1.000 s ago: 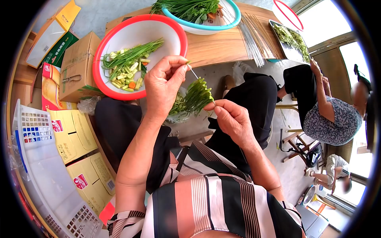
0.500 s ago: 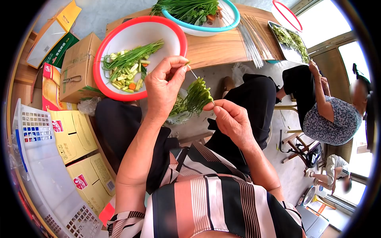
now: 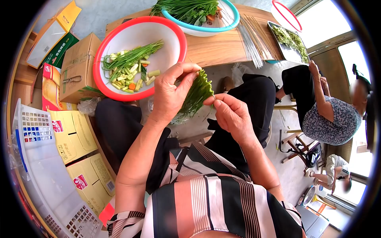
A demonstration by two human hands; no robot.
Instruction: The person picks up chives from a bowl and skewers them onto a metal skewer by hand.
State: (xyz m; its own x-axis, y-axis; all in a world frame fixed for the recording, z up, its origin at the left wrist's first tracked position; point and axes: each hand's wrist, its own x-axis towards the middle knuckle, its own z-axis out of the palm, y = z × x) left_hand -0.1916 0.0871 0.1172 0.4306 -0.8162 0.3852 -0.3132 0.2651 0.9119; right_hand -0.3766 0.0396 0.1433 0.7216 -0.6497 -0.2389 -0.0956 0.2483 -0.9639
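My left hand [image 3: 173,93] is closed, thumb and fingers pinched at the upper end of a row of green stems [image 3: 197,93]. The stems hang threaded side by side between my hands. My right hand [image 3: 231,114] pinches the thin skewer, whose end shows at the lower end of the row. To the left, a white basin with a red rim [image 3: 96,75] holds long green stems [image 3: 133,55], cut pale green pieces [image 3: 129,72] and an orange slice [image 3: 132,85].
A blue-rimmed basin [image 3: 198,28] of greens, loose skewers [image 3: 252,41] and a metal tray [image 3: 276,33] lie on the wooden table [image 3: 210,49]. Boxes [image 3: 77,67] and a white crate [image 3: 51,170] stand left. Two other people [image 3: 331,119] [image 3: 335,170] are at the right.
My left hand has moved right and slightly down, up against the row of stems. The bare skewer length between it and the row is no longer visible. More pale pieces show at the red-rimmed basin's right side.
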